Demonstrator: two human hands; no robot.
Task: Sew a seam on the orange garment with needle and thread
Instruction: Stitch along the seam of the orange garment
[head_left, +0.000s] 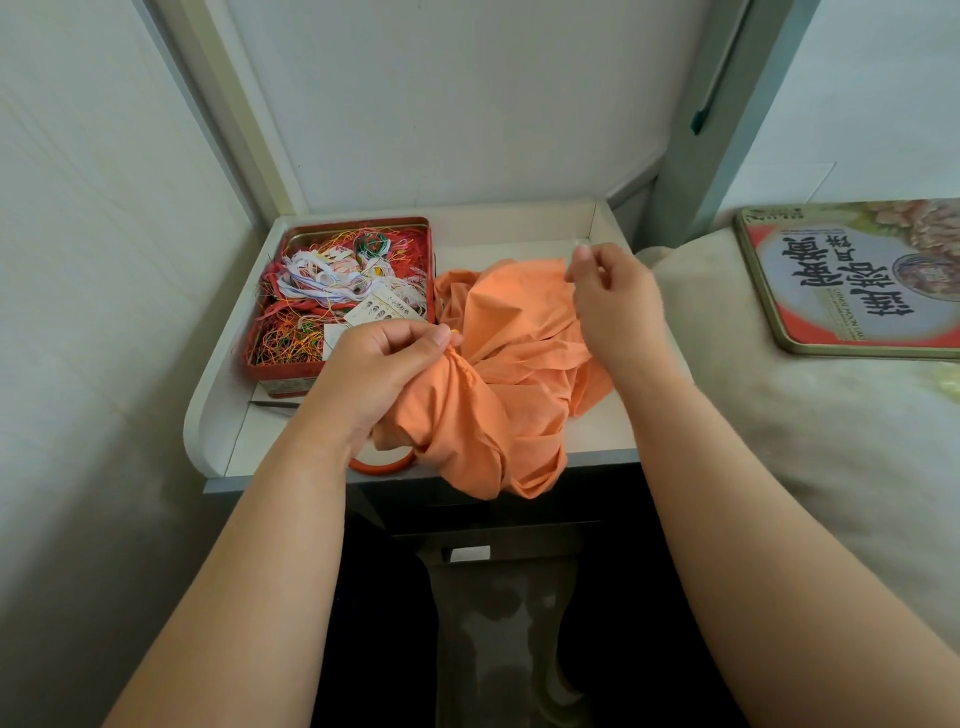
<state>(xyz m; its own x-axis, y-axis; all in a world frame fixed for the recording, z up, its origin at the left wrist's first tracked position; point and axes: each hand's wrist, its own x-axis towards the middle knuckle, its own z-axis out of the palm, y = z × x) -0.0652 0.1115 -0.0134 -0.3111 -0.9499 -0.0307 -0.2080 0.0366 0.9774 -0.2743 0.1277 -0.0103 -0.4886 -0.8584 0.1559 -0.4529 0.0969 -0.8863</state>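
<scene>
The orange garment lies crumpled on the small white table, part of it hanging over the front edge. My left hand grips a bunched fold of the garment at its left side, thumb and forefinger pinching the cloth. My right hand is raised above the garment's far right edge, thumb and forefinger pinched together as on a needle; the needle and thread are too thin to make out.
An open red tin full of tangled coloured threads and a needle card stands at the table's left. A thin dark tool lies in front of it. A red ring peeks from under the garment. The tin's lid rests on the bed at right.
</scene>
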